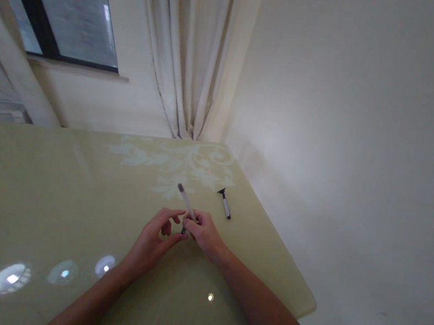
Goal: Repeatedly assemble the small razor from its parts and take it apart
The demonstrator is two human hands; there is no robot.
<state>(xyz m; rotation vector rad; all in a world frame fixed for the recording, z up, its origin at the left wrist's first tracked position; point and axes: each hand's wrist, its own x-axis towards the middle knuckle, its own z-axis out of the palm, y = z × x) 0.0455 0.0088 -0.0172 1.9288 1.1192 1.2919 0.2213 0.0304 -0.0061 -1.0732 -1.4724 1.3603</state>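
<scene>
My right hand (204, 233) is closed around a slim, pale grey stick (187, 203) with a dark, rounded far end. The stick slants up and to the left out of my fingers; its exact kind is not clear. My left hand (160, 231) is beside it, with curled fingers and the thumb reaching to a small dark piece (184, 230) between the two hands. That piece is partly covered and too small to name. On the table just beyond my right hand lies a razor (224, 204) with a black head and a grey-and-black handle.
The glossy, pale yellow-green table (69, 192) has a white floral pattern at its far corner and lamp reflections on top. Its right edge runs near a white wall (353, 153). Beige curtains (196, 41) and a window (81, 4) are behind. A blurred dark patch is at far left.
</scene>
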